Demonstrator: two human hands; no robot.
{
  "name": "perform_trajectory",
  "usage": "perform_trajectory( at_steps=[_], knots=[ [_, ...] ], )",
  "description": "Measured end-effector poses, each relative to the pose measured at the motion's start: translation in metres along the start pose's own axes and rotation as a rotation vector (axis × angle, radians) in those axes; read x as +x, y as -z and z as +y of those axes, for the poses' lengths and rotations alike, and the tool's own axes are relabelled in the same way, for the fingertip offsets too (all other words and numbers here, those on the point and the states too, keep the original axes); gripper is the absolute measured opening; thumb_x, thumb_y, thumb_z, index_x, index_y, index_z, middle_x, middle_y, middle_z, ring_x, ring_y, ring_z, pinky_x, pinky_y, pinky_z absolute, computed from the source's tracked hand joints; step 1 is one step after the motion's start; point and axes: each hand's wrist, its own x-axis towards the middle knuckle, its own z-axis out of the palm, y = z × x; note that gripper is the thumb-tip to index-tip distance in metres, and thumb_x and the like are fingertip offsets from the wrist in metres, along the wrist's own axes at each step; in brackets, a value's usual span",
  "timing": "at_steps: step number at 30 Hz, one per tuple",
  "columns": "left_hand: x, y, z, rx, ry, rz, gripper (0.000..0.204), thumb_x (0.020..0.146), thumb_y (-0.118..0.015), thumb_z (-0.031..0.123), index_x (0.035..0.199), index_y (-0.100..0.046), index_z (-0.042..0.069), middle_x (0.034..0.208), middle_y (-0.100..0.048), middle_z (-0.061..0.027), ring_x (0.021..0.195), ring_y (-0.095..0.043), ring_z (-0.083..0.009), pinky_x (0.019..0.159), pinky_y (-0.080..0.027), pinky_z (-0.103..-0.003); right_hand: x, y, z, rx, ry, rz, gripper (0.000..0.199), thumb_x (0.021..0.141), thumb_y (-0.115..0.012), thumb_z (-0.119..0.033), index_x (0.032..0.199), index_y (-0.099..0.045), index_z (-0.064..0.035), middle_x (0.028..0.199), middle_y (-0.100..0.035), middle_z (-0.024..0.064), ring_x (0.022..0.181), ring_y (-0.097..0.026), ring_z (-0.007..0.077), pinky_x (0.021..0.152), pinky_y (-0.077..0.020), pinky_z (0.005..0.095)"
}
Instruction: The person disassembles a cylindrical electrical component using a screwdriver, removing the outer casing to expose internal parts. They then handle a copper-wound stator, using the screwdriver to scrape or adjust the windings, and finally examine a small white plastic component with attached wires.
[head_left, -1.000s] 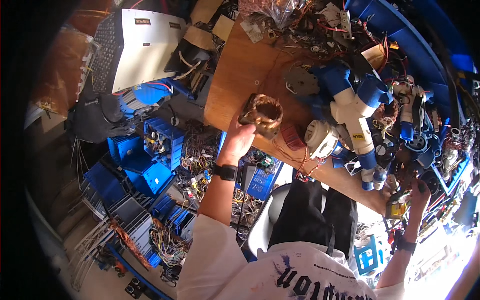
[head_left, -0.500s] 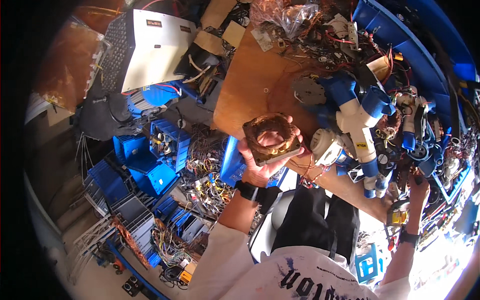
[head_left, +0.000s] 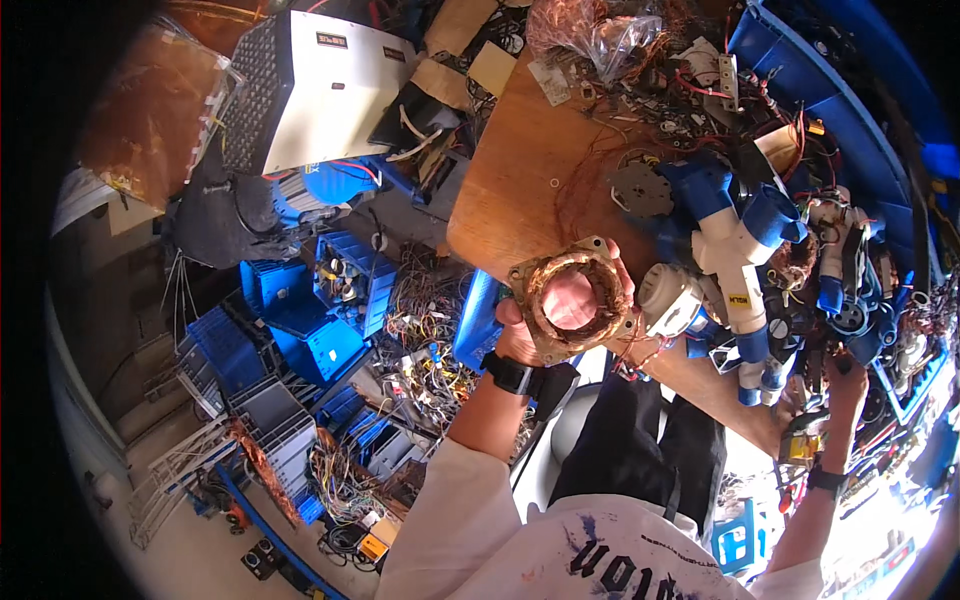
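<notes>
A square motor stator (head_left: 540,322) with a ring of copper winding is gripped in my left hand (head_left: 517,342), above the near left edge of the wooden table. My thumb presses one side and my fingers wrap round the other; the palm shows through its round hole. At the right, my right hand (head_left: 847,378) reaches into a heap of tools and parts beside the table's edge. Its fingers are mostly hidden there, so what they touch cannot be made out. A white round motor part (head_left: 668,298) with wires lies just right of the stator.
A blue and white branched plug connector (head_left: 735,262) rests on the wooden table (head_left: 510,190). Small metal scraps lie at its far side. Blue bins (head_left: 318,345) and heaps of wires (head_left: 420,350) are on the floor at left, below a white metal box (head_left: 345,90).
My left hand has tilted the stator so its round opening now faces up toward me. The whole view has shifted slightly. My right hand stays at the heap on the right.
</notes>
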Motion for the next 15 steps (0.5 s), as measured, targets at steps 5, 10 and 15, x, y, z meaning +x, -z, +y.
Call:
perform_trajectory(
  at_steps=[5,10,15],
  knots=[
    [-0.005,-0.005,-0.001,0.042,-0.058,0.178,0.127,0.048,-0.088,0.058,0.143,-0.027,0.0,0.135,-0.041,-0.0221,0.127,-0.04,-0.037,0.105,-0.039,-0.059,0.006,0.008,-0.008,-0.028,-0.133,-0.208,0.032,0.083,-0.068,-0.026,0.102,-0.068,0.0,0.087,-0.07,0.0159,0.079,-0.068,0.0275,0.073,-0.0505,0.036],
    [0.001,-0.03,-0.008,-0.013,-0.137,0.346,0.117,0.059,-0.082,0.062,0.142,-0.029,-0.002,0.137,-0.042,-0.0241,0.128,-0.043,-0.038,0.108,-0.035,-0.057,0.005,0.004,0.004,-0.018,-0.101,-0.165,0.033,0.083,-0.068,-0.027,0.103,-0.068,-0.0008,0.091,-0.07,0.0173,0.083,-0.068,0.0294,0.076,-0.05,0.0376],
    [0.006,-0.038,-0.011,-0.053,-0.178,0.354,0.109,0.065,-0.077,0.063,0.141,-0.032,-0.001,0.14,-0.04,-0.0245,0.129,-0.043,-0.0379,0.109,-0.035,-0.057,0.005,-0.012,0.022,-0.028,0.003,-0.117,0.036,0.082,-0.068,-0.028,0.109,-0.067,-0.0036,0.103,-0.067,0.0203,0.093,-0.066,0.0342,0.082,-0.0498,0.0408]
  ],
)
